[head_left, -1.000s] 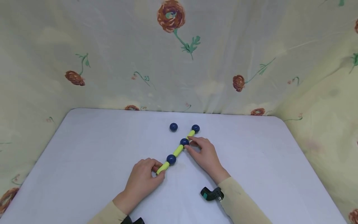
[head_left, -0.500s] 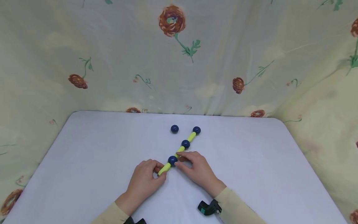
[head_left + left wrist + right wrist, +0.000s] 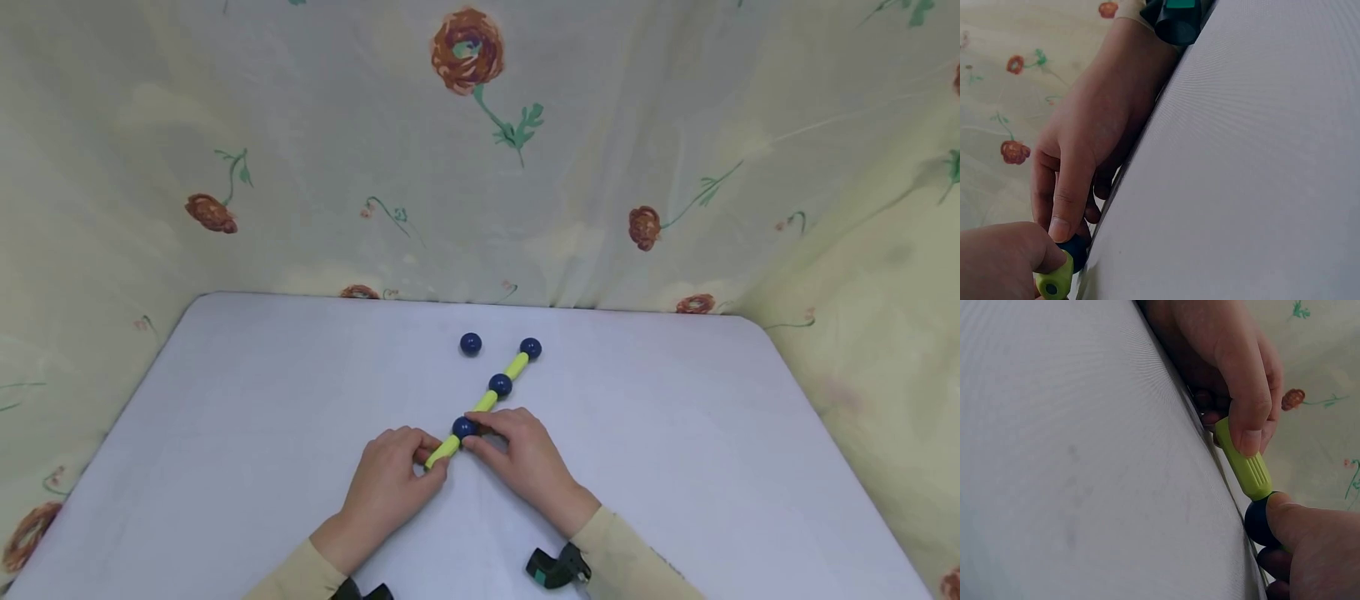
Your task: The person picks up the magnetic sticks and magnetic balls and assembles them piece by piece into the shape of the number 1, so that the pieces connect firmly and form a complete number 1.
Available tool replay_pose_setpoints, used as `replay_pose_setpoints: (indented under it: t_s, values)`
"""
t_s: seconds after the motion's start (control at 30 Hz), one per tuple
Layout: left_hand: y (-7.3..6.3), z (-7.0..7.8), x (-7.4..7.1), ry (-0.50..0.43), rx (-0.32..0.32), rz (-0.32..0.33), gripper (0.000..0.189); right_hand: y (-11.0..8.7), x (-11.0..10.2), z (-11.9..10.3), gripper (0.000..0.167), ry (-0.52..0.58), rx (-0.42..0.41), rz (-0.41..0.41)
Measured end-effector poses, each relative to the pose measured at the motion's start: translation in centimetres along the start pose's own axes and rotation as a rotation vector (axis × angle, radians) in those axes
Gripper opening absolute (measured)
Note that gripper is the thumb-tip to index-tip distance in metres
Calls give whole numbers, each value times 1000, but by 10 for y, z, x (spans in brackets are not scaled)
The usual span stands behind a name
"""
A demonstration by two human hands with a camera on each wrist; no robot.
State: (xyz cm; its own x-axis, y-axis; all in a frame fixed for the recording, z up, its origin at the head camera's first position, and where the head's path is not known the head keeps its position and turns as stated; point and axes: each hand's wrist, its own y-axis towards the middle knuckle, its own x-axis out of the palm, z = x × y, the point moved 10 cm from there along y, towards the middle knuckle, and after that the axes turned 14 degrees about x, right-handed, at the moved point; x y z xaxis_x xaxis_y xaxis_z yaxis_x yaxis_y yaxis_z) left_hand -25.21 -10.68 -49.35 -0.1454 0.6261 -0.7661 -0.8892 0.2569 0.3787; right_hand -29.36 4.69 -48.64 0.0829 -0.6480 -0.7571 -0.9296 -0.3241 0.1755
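A chain of yellow-green rods and dark blue balls runs diagonally over the white table. My left hand [image 3: 393, 479] pinches the nearest yellow-green rod [image 3: 444, 451] between thumb and fingers; the right wrist view shows ridges along this rod [image 3: 1249, 467]. At its upper end sits a blue ball [image 3: 464, 427], which my right hand [image 3: 525, 458] pinches between thumb and forefinger. Beyond it come a second rod [image 3: 487, 402], the middle ball [image 3: 500, 385], a third rod [image 3: 517, 365] and the far ball [image 3: 530, 348]. In the left wrist view the near rod's end [image 3: 1052, 289] shows a dark round inset.
A loose blue ball [image 3: 471, 344] lies left of the chain's far end. The white table [image 3: 285, 400] has rounded back corners, and a flowered curtain [image 3: 337, 150] hangs behind and at the sides. Dark wrist devices [image 3: 558, 567] are strapped on both wrists.
My right hand has slid down the chain from the middle ball to the nearest ball and now pinches it. The left hand keeps its hold on the near rod.
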Motion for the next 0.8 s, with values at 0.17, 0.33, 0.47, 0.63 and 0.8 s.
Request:
replay_pose_setpoints:
  t_s: [0.17,0.33,0.47,0.63,0.8]
  values:
    - [-1,-1,2,-4,-12,-16,15,0,2,2,33,-14,15,-1]
    - [1,0,1,6,3,-6,14,1,-1,1,34,-6,17,10]
    - [1,1,-1,4,0,-1,14,1,-1,1,34,7,18,4]
    - [1,-2,-1,-7,-30,-58,25,2,1,2,33,19,12,-2]
    - [10,-17,-2,-68,-153,-224,37,2,-1,3,32,24,7,14]
